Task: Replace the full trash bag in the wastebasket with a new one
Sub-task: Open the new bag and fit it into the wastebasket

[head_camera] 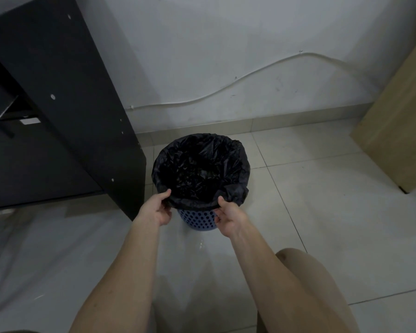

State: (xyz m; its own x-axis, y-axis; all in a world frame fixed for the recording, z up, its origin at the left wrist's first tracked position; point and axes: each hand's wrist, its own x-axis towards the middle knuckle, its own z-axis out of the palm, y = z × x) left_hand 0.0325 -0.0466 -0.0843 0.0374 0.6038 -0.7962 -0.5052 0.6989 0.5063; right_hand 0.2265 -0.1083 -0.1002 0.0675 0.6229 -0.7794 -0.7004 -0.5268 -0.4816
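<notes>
Pale floor tiles (322, 212) run to a white wall (226, 56), with a black cabinet (58, 116) on one side. Beside it stands the blue wastebasket (197, 218), lined with a black bag (199, 167) folded over its rim. Left hand (156, 209) and right hand (228, 218) each pinch the near edge of that fold. Whether the bag is coming off or being fitted I cannot tell; next, I'd guess, the fold gets worked around the rim.

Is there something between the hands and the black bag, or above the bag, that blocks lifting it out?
Nothing visible does. The left hand and right hand already pinch the black bag at the near rim of the blue wastebasket, and the space above is open.
</notes>
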